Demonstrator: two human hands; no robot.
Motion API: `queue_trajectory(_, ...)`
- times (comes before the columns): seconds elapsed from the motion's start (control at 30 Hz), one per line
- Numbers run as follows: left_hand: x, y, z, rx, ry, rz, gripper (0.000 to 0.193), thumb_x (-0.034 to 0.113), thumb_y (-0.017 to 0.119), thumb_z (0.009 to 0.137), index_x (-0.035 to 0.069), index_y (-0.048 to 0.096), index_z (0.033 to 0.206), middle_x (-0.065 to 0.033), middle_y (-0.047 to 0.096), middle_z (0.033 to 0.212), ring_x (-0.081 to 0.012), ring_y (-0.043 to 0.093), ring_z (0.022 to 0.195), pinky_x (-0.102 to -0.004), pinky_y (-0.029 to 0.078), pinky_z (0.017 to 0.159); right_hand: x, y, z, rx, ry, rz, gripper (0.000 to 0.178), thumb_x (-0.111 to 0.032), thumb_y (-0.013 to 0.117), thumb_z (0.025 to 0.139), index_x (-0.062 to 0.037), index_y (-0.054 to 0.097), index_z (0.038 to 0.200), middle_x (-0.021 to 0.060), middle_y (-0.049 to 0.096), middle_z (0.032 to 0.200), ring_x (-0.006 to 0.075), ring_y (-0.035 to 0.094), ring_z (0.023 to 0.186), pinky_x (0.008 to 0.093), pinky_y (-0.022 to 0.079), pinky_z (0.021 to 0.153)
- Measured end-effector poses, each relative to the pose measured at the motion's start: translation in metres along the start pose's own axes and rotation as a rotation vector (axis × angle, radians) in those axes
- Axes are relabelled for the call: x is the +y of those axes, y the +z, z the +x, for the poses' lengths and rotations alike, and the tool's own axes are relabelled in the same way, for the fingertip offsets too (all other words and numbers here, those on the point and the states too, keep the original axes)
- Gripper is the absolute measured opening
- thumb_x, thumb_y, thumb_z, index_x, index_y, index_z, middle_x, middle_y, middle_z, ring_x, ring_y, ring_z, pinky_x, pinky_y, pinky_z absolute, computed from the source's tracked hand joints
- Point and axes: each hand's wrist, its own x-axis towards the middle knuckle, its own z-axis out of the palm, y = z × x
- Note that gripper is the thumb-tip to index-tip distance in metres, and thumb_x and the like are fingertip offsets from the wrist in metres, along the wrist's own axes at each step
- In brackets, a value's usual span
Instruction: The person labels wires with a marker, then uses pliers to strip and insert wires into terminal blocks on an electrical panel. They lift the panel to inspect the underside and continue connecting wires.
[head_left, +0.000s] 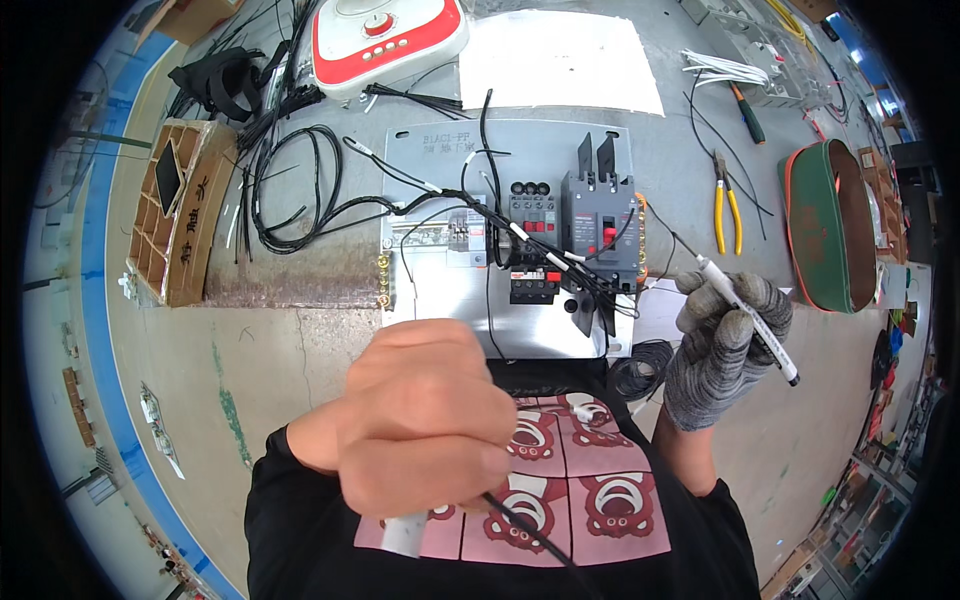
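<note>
My left hand point(425, 415), bare and closed in a fist, is raised close in front of my shirt. A black wire point(535, 535) runs out from under its fingers. A short white cylindrical end point(403, 535) sticks out below the fist; its kind is hidden. My right hand point(735, 340), in a grey knitted glove, grips a white marker pen point(750, 315) slantwise, its black end toward the lower right. Ahead lies a metal mounting plate point(440, 300) bearing a circuit breaker point(603, 225), a contactor point(533, 215) and a bundle of black wires with white sleeves point(480, 207).
Yellow-handled pliers point(728, 205) and a green-handled screwdriver point(748, 115) lie right of the plate, near a green pouch point(825, 225). A compartmented wooden box point(185, 225) stands left. White paper point(560, 60) and a red-and-white appliance point(390, 45) are at the back.
</note>
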Motion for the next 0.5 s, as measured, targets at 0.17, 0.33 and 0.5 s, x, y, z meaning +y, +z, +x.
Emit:
queue_trajectory(0.17,0.003,-0.004,0.008,-0.1,-0.107,-0.059,0.025,0.005,0.058,0.084,0.005,0.044,0.105,-0.0142,0.06,0.088,-0.0163,0.051,0.053,-0.0324,0.036,0.048,0.004,-0.001,-0.002,0.007,0.004,-0.004,0.044,-0.037,0.073,0.083,-0.0039,0.054,0.105,0.0113,0.061,0.073,0.0179,0.058,0.056,0.0266,0.046,0.05)
queue_trajectory(0.33,-0.004,-0.008,-0.002,-0.038,-0.119,-0.052,0.031,0.009,0.068,0.063,0.003,0.053,0.09,-0.0097,0.059,0.084,-0.017,0.051,0.054,-0.0293,0.037,0.048,0.01,0.0,0.003,-0.06,0.052,0.034,0.043,-0.036,0.072,0.084,-0.0031,0.054,0.105,0.0124,0.062,0.072,0.0187,0.058,0.056,0.0292,0.048,0.053)
queue_trajectory(0.5,-0.027,0.002,-0.007,0.161,0.036,-0.021,0.031,0.004,0.071,0.071,0.004,0.05,0.093,-0.0094,0.059,0.08,-0.0158,0.048,0.047,-0.0265,0.036,0.043,0.011,0.014,0.01,-0.062,0.162,0.069,0.047,-0.039,0.074,0.081,-0.0022,0.054,0.103,0.0136,0.063,0.075,0.0211,0.062,0.06,0.0292,0.051,0.052)
